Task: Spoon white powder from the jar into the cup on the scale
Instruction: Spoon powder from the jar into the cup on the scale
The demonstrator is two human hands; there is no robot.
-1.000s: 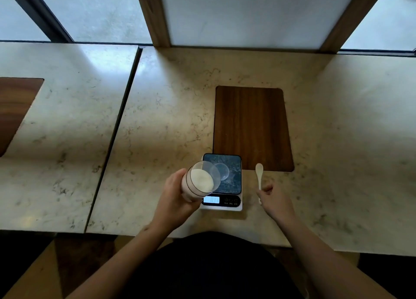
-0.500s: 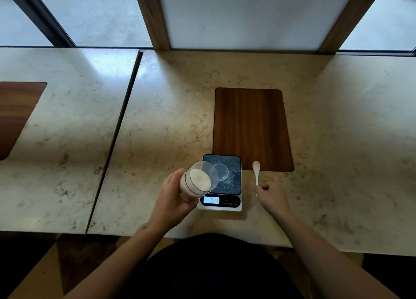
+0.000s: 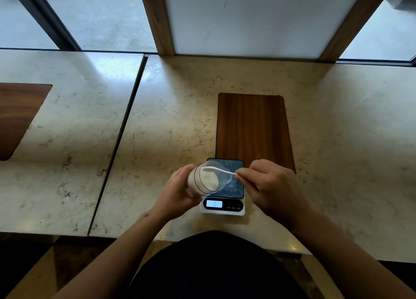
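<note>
My left hand (image 3: 177,192) holds a clear jar (image 3: 203,180) of white powder tilted on its side, mouth facing right, over the left part of the scale (image 3: 225,205). My right hand (image 3: 273,185) pinches the handle of a small white spoon (image 3: 219,170), whose bowl reaches into the jar's mouth above the powder. A small clear cup (image 3: 229,179) sits on the scale's dark glass platform, mostly hidden behind the jar's rim. The scale's display is lit.
A wooden inlay panel (image 3: 253,130) lies in the marble counter (image 3: 180,118) just beyond the scale. A seam (image 3: 126,139) divides this counter from a second slab on the left with another wooden inlay (image 3: 18,118). Window glass and wooden posts stand behind.
My right hand picked the spoon up from the counter right of the scale and brought it left into the jar's mouth. The jar stays tilted in my left hand.
</note>
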